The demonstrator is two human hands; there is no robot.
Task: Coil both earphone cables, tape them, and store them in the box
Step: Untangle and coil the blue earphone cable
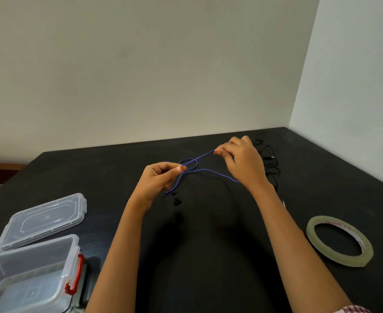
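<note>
A: Where do we have the blue earphone cable [205, 169]?

B: Held above the black table [109, 175], centre of view, strung between both hands. Left hand [161, 177]: thumb and forefinger tips pressed together on the cable, other fingers curled in. Right hand [242, 161]: fingertips pinched on the cable further along, higher and farther out.

A: Coil state?

B: We count one small loop just beside the left fingertips. One strand trails down below the left hand, and another runs off under the right wrist. We can't make out the dark bits on the table under the loop.

A: Second cable?

B: The black earphone cable [268, 157] lies loose on the table behind the right hand, near the far right corner.

A: Box?

B: The clear plastic box [70, 247] with a red latch [73, 279] sits bottom left, open. Its lid [43, 220] lies flat just beyond it.

A: Tape?

B: The clear tape roll [339, 242] lies flat on the table, right of the right forearm.
</note>
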